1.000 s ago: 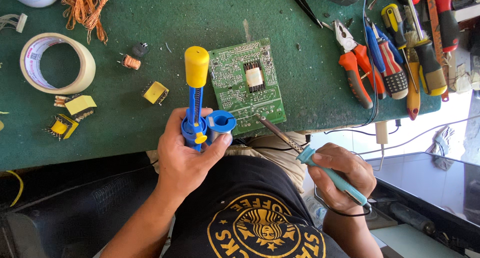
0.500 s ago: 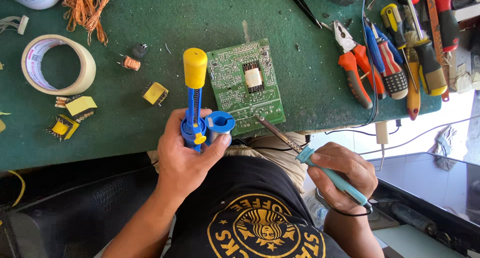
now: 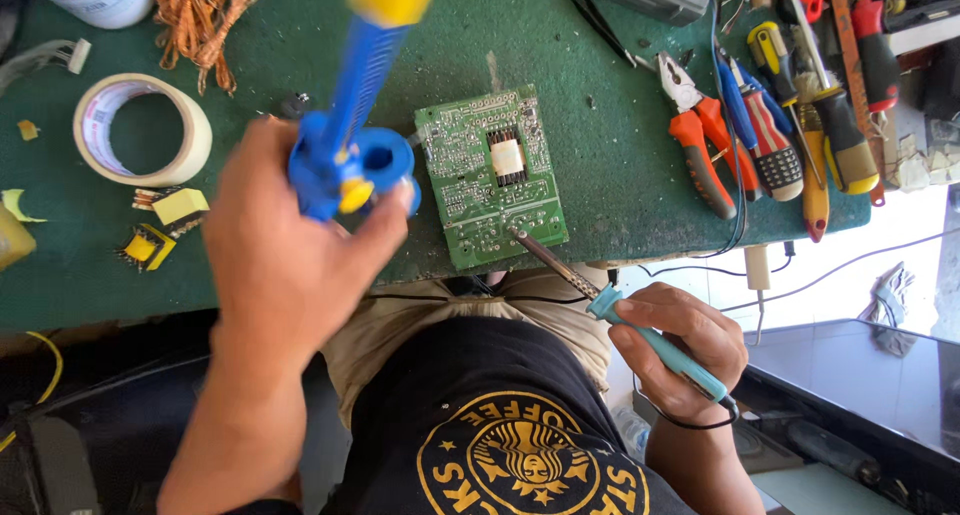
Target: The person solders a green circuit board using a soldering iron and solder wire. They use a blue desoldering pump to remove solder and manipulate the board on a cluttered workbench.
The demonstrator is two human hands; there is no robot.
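Observation:
My left hand (image 3: 280, 265) grips a blue solder sucker with a yellow plunger cap (image 3: 350, 125), lifted close to the camera above the green bench mat. My right hand (image 3: 680, 350) holds a teal-handled soldering iron (image 3: 640, 325) like a pen. Its metal tip touches the lower right edge of a green circuit board (image 3: 490, 180). The board lies solder side up on the mat, with a white part in a rectangular cut-out at its middle.
A roll of masking tape (image 3: 140, 130), small yellow transformers (image 3: 165, 225) and copper wire strands (image 3: 200, 15) lie to the left. Pliers (image 3: 700, 145) and several screwdrivers (image 3: 810, 115) lie at the right edge of the green mat (image 3: 600, 95). A cable hangs off the bench edge.
My left hand has raised the solder sucker up toward the camera and leftward. The soldering iron tip has moved onto the board's lower edge.

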